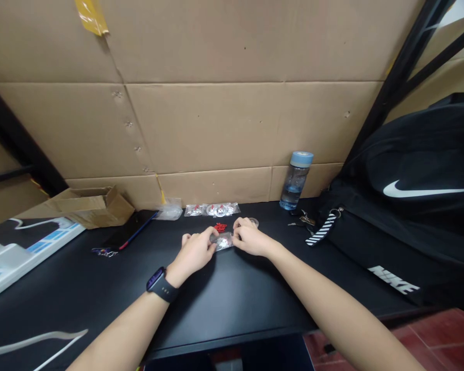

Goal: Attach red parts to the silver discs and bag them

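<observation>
My left hand [195, 251] and my right hand [248, 237] meet over the middle of the black table [232, 293]. Both pinch a small clear plastic packet [223, 240] from either side, fingers curled closed. Just behind the packet lie small red pieces [220, 226] on the table. Further back, by the cardboard wall, a row of similar clear packets [212, 209] with red and white contents lies flat. A dark watch [161, 285] is on my left wrist.
A blue-capped water bottle [296, 180] stands at the back right, with keys and a striped strap [321, 229] beside a black sports bag [413, 206]. At the left are an open cardboard box [88, 205], a phone [129, 232] and a white power strip [19, 250].
</observation>
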A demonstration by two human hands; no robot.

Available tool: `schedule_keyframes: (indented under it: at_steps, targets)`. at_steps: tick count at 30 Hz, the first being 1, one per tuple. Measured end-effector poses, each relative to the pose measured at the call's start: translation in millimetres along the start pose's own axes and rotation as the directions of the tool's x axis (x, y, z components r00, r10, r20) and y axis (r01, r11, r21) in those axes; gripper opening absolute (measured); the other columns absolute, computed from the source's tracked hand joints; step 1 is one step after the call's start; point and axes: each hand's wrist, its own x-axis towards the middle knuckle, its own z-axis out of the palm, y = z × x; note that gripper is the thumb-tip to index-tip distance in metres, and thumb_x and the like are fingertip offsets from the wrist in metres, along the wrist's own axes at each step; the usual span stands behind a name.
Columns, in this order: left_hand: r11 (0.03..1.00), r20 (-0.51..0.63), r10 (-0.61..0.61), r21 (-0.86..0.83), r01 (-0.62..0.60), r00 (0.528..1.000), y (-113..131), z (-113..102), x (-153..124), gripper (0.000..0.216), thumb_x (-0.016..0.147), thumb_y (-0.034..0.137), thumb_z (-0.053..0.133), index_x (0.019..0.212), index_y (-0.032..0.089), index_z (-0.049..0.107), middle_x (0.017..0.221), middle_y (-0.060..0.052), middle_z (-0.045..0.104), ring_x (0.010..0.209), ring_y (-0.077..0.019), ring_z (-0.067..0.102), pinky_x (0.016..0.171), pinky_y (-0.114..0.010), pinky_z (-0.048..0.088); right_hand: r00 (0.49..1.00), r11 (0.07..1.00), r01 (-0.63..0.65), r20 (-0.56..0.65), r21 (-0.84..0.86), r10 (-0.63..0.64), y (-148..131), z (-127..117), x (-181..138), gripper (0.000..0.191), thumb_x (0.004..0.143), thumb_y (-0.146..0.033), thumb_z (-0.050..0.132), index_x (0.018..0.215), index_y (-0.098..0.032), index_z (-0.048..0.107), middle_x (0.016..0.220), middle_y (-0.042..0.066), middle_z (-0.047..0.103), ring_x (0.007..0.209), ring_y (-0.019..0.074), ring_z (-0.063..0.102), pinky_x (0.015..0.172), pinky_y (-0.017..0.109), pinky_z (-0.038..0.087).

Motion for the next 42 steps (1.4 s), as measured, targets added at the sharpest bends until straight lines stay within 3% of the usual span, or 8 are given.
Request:
schedule_keyframes:
  at_steps: [4,7,10,14,17,24,37,42]
  targets:
    - [0.991,-0.051,0.076,0.114,-0.07,0.996,5,1,-3,0.037,0.094,0.021,0.046,0.125,0.031,0.062,0.097,-0.004,0.074,0.098,-0.025,0.067,0.09,-0.041,0.035,0.996,0.998,0.008,-0.092,-0.054,-0.013,-8,-5,-2,0.008,0.085,-0.021,0.068,0.091,-0.018,0.063,0.105,0.008,0.06,0.1,0.0241,0.052,0.089,0.039,0.042]
    - [0.984,-0.067,0.085,0.162,-0.073,0.994,8,-2,-4,0.031,0.098,0.032,0.045,0.117,0.03,0.07,0.104,-0.008,0.07,0.103,-0.027,0.062,0.09,-0.043,0.036,0.987,0.989,0.14,-0.078,-0.04,-0.143,-11,-11,-5,0.032,0.083,-0.007,0.059,0.112,-0.021,0.064,0.117,0.008,0.064,0.11,0.0247,0.053,0.093,0.038,0.04]
    - [0.986,-0.066,0.071,0.155,-0.06,0.995,9,-5,-6,0.044,0.102,0.05,0.037,0.109,0.029,0.075,0.105,-0.01,0.067,0.108,-0.0301,0.058,0.093,-0.046,0.037,0.974,0.974,0.223,0.026,0.038,-0.224,-11,-13,-6,0.045,0.077,0.0,0.058,0.116,-0.023,0.064,0.117,0.006,0.069,0.112,0.0236,0.058,0.096,0.037,0.038]
    - [0.978,-0.055,0.111,0.185,-0.099,0.992,9,-8,-9,0.053,0.091,0.068,0.05,0.108,0.025,0.075,0.106,-0.011,0.065,0.11,-0.0342,0.055,0.093,-0.049,0.04,0.983,0.982,0.173,0.041,0.073,-0.176,-13,-11,-6,0.03,0.083,-0.012,0.066,0.112,-0.022,0.064,0.111,0.005,0.072,0.107,0.0238,0.063,0.098,0.039,0.036]
    - [0.971,-0.079,0.132,0.209,-0.113,0.988,6,-7,-9,0.047,0.08,0.06,0.068,0.108,0.024,0.074,0.111,-0.012,0.066,0.114,-0.0351,0.055,0.094,-0.048,0.041,0.991,0.988,0.125,0.029,0.087,-0.128,-16,-12,-5,0.018,0.094,-0.018,0.059,0.111,-0.022,0.063,0.108,0.004,0.074,0.104,0.0222,0.065,0.095,0.039,0.034]
    - [0.997,-0.166,0.042,-0.058,-0.052,0.985,-2,-3,5,0.037,0.09,0.026,0.061,0.127,0.029,0.06,0.116,-0.003,0.075,0.116,-0.0239,0.064,0.1,-0.04,0.041,0.998,0.996,0.046,-0.033,0.079,-0.044,-15,-11,-4,0.018,0.101,-0.019,0.051,0.111,-0.024,0.065,0.102,0.004,0.077,0.097,0.0202,0.067,0.093,0.039,0.026]
    - [0.983,-0.123,-0.089,-0.171,0.067,0.988,-10,-1,10,0.039,0.086,0.026,0.064,0.124,0.031,0.056,0.096,0.003,0.081,0.1,-0.0245,0.073,0.095,-0.04,0.042,0.998,0.984,-0.008,-0.057,0.177,0.019,-17,-10,-6,0.053,0.083,-0.014,0.066,0.133,-0.026,0.054,0.096,0.0,0.074,0.089,0.0197,0.066,0.093,0.038,0.032]
    - [0.964,-0.146,-0.058,-0.266,0.017,0.988,-14,-2,13,0.037,0.088,0.032,0.064,0.123,0.03,0.055,0.097,0.001,0.081,0.101,-0.0246,0.073,0.1,-0.043,0.042,0.987,0.921,-0.005,-0.145,0.388,0.067,-9,-4,-4,0.051,0.084,-0.017,0.065,0.133,-0.024,0.05,0.089,-0.002,0.072,0.084,0.0166,0.068,0.089,0.033,0.042]
